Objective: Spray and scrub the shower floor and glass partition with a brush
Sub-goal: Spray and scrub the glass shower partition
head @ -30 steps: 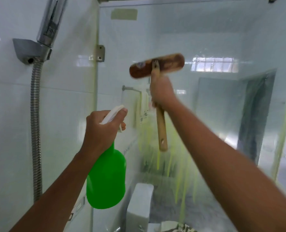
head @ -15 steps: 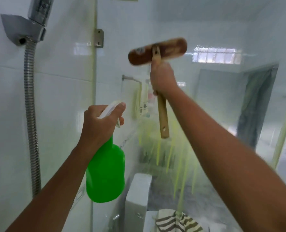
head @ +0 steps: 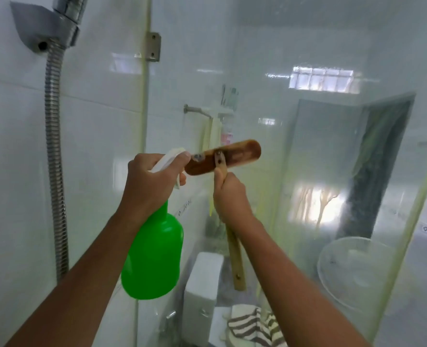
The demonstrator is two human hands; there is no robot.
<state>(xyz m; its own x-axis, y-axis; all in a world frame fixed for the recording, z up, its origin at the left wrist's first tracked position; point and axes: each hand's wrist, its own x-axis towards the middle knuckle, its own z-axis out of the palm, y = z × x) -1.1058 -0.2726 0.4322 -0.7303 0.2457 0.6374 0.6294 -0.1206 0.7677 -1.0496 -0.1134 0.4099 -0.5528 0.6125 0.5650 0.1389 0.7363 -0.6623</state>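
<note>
The brush (head: 223,157) is dropping lower down the glass partition (head: 295,151), scrubbing; right hand (head: 230,196) is gripping its handle, left hand (head: 152,186) at nine o'clock squeezing the spray bottle (head: 155,256); next, more downward strokes.

You're facing glossy white wall tiles (head: 100,136) on your left — a chrome shower holder (head: 47,28) up top, its ribbed metal hose (head: 55,156) hanging straight down. A metal hinge bracket (head: 153,47) sits at the corner. Beyond, a towel rail (head: 197,110) on the wall, a white toilet cistern (head: 203,279) below it, a striped cloth (head: 252,324) beside that. A bright window reflection (head: 321,82) glows high on the right — a dark doorway (head: 380,166) beneath it.
</note>
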